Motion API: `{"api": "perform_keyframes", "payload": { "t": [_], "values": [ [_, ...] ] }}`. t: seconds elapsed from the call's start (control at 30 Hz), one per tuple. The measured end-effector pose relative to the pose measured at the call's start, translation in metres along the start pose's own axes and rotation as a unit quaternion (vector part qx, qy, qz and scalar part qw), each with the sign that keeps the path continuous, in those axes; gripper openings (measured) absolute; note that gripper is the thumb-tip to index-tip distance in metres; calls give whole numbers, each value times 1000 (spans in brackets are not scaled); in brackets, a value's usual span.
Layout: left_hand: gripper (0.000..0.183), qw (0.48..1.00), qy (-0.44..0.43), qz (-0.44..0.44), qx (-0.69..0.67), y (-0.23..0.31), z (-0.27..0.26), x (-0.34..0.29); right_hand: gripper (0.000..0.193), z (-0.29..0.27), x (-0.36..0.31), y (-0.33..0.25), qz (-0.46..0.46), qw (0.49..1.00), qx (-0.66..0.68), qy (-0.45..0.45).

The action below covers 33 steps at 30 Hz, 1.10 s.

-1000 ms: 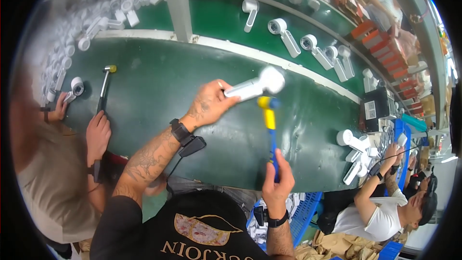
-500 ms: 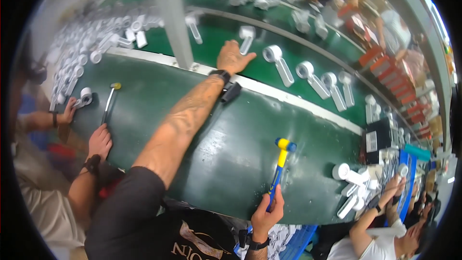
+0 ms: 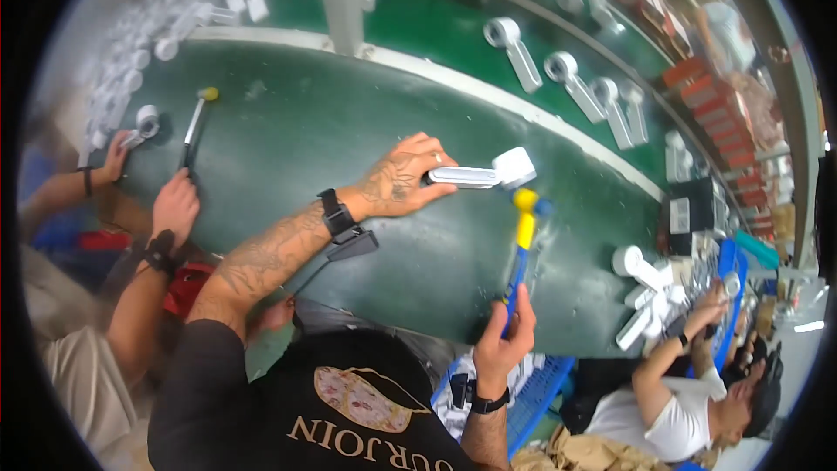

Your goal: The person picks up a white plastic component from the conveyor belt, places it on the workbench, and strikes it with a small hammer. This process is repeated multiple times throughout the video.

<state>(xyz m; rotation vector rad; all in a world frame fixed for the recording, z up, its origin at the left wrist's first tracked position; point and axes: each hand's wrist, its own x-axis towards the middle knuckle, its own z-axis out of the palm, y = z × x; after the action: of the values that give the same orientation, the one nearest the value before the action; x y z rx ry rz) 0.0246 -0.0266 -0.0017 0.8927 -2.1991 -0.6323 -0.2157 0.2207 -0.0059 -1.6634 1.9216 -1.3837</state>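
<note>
My left hand is closed round the handle of a white plastic part with a round head and a long grey-topped handle. The part is over the green table, its head toward the right. In my right hand is a mallet with a blue-and-yellow handle and a yellow-and-blue head. The mallet's head stands upright just below and to the right of the part's head; whether they touch I cannot tell.
Several similar white parts lie on the green conveyor beyond a white rail. More sit in a pile at the right. A grey post rises at the rail. Co-workers' arms are at left, one holding a yellow-headed mallet. A blue crate stands below.
My left hand has come back from the conveyor to the table with a white part in its grip. My right hand and mallet have shifted slightly up and right.
</note>
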Motion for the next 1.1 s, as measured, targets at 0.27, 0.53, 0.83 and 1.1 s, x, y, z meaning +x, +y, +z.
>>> {"api": "perform_keyframes", "payload": {
  "t": [0.27, 0.53, 0.83, 1.1],
  "values": [
    [29, 999, -6, 13, -41, 0, 16, -2, 45, -13, 27, -57, -27, 995, -83, -56],
    [28, 999, 16, -9, -47, -6, 10, -9, 44, -7, 40, -62, -40, 978, -166, -117],
    [29, 996, -23, -36, -82, -8, 7, -8, 45, 13, 37, -63, -71, 977, -137, -147],
    [29, 996, -12, -25, -86, -9, 11, -10, 47, 8, 41, -60, -94, 974, -152, -142]
  ]
}}
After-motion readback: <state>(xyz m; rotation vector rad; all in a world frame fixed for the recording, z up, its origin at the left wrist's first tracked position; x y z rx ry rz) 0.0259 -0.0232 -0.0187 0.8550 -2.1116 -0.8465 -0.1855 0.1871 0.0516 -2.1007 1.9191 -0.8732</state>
